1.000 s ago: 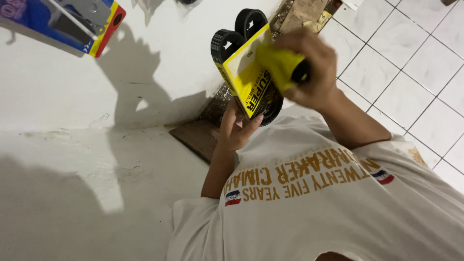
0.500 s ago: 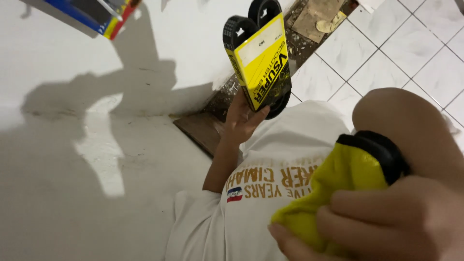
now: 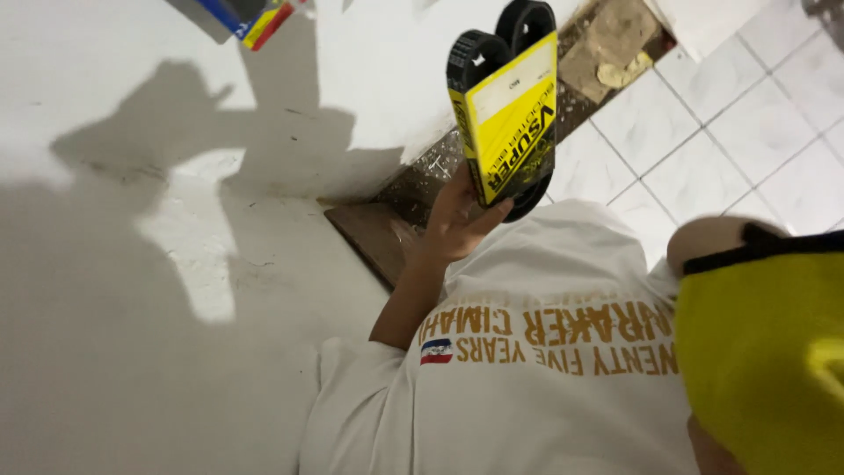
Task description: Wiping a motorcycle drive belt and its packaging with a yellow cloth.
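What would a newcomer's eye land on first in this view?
Top centre, the left hand holds up a black ribbed belt in a yellow card sleeve against the white wall. At the lower right edge, a yellow cloth fills the near foreground; the right hand cannot be made out.

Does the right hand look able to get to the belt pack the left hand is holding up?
Probably yes: nothing stands between the right hand and the belt pack. But a yellow cloth covers most of that hand and likely fills it.
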